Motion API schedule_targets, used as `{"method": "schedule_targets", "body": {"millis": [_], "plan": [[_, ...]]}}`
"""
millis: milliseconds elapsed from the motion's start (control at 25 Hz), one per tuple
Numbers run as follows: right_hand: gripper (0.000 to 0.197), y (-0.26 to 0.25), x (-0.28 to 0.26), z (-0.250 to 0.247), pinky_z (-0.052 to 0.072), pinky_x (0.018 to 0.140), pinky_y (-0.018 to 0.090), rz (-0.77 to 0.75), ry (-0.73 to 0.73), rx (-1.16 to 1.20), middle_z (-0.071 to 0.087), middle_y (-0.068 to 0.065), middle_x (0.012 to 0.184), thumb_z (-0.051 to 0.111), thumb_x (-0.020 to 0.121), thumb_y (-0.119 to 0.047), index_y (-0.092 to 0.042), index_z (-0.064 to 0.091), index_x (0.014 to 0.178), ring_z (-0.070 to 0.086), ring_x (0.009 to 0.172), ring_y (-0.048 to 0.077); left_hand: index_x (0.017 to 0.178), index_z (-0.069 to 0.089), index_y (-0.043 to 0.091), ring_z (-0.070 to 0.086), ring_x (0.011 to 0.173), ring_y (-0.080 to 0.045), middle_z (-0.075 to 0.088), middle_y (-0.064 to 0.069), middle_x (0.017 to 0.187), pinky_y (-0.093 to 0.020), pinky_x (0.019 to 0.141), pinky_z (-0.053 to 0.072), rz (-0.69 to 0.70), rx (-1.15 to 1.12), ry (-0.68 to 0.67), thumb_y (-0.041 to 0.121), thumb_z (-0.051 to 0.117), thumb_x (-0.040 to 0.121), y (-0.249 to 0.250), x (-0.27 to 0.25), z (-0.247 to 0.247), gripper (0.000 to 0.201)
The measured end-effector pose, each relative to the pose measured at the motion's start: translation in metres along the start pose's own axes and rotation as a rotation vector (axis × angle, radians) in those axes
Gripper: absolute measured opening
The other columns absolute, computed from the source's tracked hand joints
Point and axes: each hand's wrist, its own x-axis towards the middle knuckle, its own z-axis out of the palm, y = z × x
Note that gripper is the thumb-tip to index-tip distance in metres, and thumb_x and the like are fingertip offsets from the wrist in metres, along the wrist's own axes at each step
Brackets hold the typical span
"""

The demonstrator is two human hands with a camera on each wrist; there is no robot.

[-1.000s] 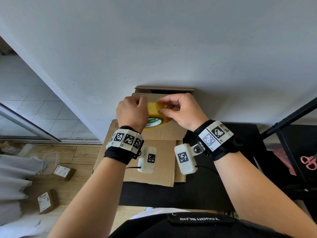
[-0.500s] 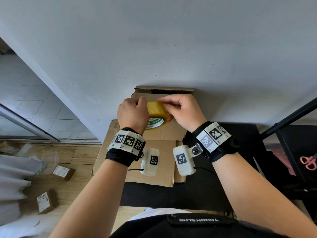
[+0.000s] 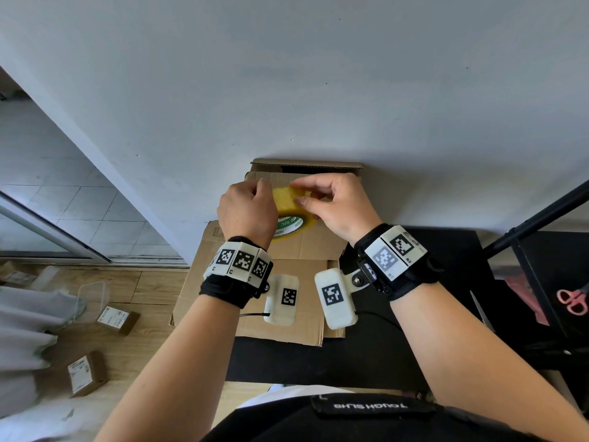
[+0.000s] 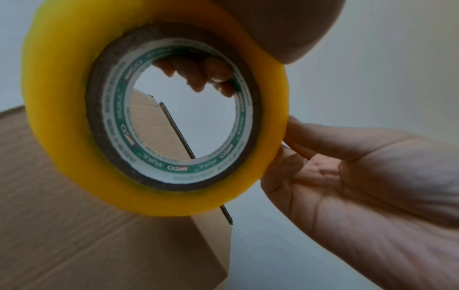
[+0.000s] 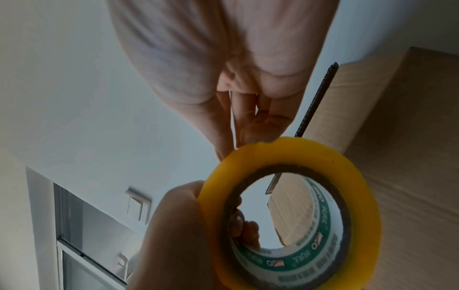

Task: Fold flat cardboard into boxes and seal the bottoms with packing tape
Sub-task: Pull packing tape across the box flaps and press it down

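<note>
A yellow packing tape roll (image 3: 285, 202) with a green and white core (image 4: 174, 109) is held up in front of a brown cardboard box (image 3: 306, 169). The box stands against the wall. My left hand (image 3: 255, 202) grips the roll, with its fingers (image 4: 198, 76) curled through the core. My right hand (image 3: 302, 193) pinches at the roll's outer rim with thumb and forefinger (image 5: 250, 121). A thin clear strip of tape seems to lie between them. The box's wall and a raised flap edge (image 5: 320, 98) show behind the roll.
Flat cardboard sheets (image 3: 287, 250) lie on a black table (image 3: 350, 355) under my wrists. Pink scissors (image 3: 573, 301) sit on a black rack at the right. Small parcels (image 3: 118, 319) and a clear plastic tub (image 3: 92, 295) lie on the wooden floor at the left.
My right thumb and forefinger have shifted slightly along the roll's rim. Both hands and the roll stay in almost the same place.
</note>
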Motion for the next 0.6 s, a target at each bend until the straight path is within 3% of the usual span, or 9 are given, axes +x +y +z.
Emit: {"method": "schedule_targets", "body": {"millis": [280,440,600], "plan": [[0.025,0.0006,0.0013,0.0014,0.046,0.063,0.011,0.047,-0.016,0.053,0.071,-0.002,0.095,0.069,0.086,0.001,-0.014,0.073,0.106,0.062,0.072,-0.007,0.048,0.026,0.014,0.022,0.05,-0.022,0.024,-0.002,0.048,-0.033,0.051,0.016,0.0,0.032,0.0,0.015,0.046,0.085,0.0005,-0.0022,-0.0019,0.042],[0.026,-0.0009,0.0002,0.0022,0.048,0.061,0.013,0.062,-0.011,0.078,0.071,-0.003,0.094,0.066,0.087,0.003,-0.015,0.072,0.105,0.064,0.074,-0.003,0.048,0.026,0.014,0.022,0.05,-0.022,0.023,-0.002,0.048,-0.033,0.051,0.016,-0.004,0.033,0.001,0.014,0.046,0.084,0.0022,-0.0039,-0.0029,0.041],[0.027,-0.0062,0.0004,0.0001,0.047,0.058,0.012,0.053,0.015,0.043,0.072,0.001,0.099,0.057,0.092,0.003,-0.012,0.073,0.108,0.062,0.069,-0.008,0.048,0.025,0.015,0.024,0.052,-0.023,0.023,-0.001,0.048,-0.034,0.051,0.017,-0.014,-0.006,-0.011,0.018,0.046,0.087,0.0057,-0.0036,-0.0048,0.044]]}}
